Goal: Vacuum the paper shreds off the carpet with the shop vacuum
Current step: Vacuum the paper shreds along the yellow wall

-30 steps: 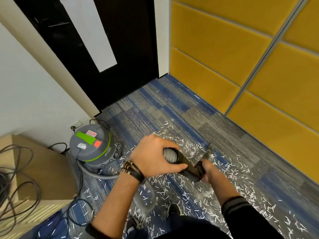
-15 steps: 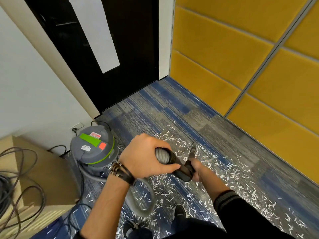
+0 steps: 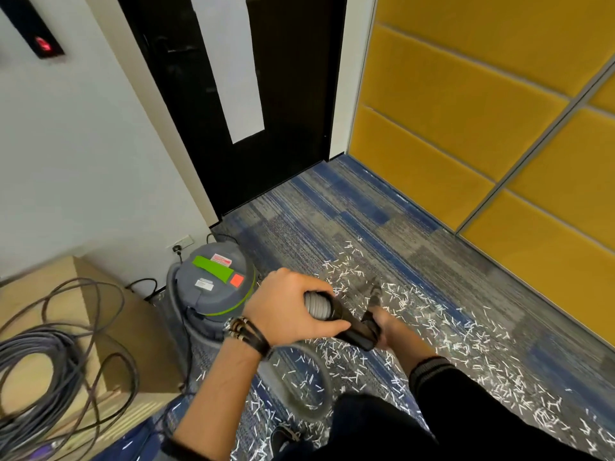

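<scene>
A grey shop vacuum [image 3: 213, 287] with a green band and green handle stands by the white wall at the left. Its grey ribbed hose [image 3: 316, 394] loops over the carpet near my feet. My left hand [image 3: 293, 311] grips the grey hose cuff [image 3: 317, 306] where it meets the black wand [image 3: 356, 329]. My right hand [image 3: 384, 324] holds the wand lower down, mostly hidden behind it. The black nozzle [image 3: 374, 292] points down at the carpet among white paper shreds [image 3: 466, 344], which lie scattered across the blue-grey carpet [image 3: 332, 221] to the right and around my feet.
A cardboard box [image 3: 109, 327] with a coil of dark cable [image 3: 36, 367] sits at the left. A black door [image 3: 266, 111] is ahead, yellow padded wall panels [image 3: 482, 128] run along the right. A wall socket [image 3: 181, 244] with a plug is behind the vacuum.
The view has tilted up and swung left, showing more door and wall. Both hands keep their hold on the wand, and the nozzle has shifted slightly left over the shreds.
</scene>
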Demonstrator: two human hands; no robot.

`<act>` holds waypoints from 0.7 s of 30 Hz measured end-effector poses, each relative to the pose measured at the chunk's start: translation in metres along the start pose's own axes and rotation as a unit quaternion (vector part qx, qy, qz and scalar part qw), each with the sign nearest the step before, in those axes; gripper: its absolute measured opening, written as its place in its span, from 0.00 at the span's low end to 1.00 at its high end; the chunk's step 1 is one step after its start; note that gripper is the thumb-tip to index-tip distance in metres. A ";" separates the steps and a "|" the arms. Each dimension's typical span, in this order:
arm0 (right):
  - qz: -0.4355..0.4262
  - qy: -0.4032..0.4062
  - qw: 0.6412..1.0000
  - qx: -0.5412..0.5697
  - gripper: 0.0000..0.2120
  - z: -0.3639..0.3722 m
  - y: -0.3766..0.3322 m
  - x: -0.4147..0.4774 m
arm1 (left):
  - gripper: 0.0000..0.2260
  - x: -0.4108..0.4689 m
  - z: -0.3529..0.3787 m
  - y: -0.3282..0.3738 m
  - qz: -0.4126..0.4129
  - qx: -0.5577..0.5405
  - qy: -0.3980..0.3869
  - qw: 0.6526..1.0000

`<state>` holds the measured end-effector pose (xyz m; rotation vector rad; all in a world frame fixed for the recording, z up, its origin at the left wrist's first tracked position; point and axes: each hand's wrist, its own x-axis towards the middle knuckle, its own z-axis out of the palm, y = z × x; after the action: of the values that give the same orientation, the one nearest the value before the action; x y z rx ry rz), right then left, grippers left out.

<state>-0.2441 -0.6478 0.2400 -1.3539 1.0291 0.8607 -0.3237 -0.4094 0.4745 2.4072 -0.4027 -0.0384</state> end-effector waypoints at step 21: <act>-0.061 0.033 0.997 -0.040 0.11 0.039 -0.198 0.029 | 0.22 0.159 -0.032 -0.058 -0.022 0.047 -0.008 0.999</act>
<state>-0.0452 -0.6229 0.2791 -1.5065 0.9599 0.7775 -0.1519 -0.3948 0.4741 2.5100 -0.3652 -0.0596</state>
